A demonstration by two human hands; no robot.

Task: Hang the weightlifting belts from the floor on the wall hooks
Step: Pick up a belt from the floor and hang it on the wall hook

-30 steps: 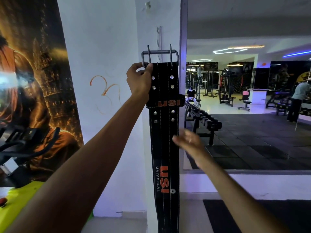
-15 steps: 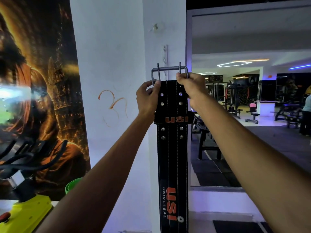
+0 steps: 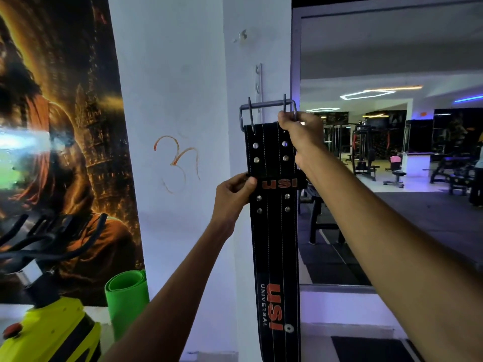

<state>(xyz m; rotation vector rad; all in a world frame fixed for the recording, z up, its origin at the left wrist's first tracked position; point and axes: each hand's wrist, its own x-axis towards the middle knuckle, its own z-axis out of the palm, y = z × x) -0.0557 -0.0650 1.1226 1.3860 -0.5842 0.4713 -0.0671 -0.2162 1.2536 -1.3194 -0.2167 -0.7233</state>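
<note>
My right hand grips the metal buckle at top of the black belt, w/ orange letters & silver rivets. My left hand pinches its loop lower. Belt hangs straight below my fingers, before the white wall.

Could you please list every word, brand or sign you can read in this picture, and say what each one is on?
"USI", orange, on the keeper loop of the black belt.
"USI", large orange letters running lengthwise on the belt's lower part.
"UNIVERSAL", small white letters beside that lower logo.
An orange hand-drawn symbol on the white wall, a sign and not readable letters.
The poster shows no readable text.
</note>
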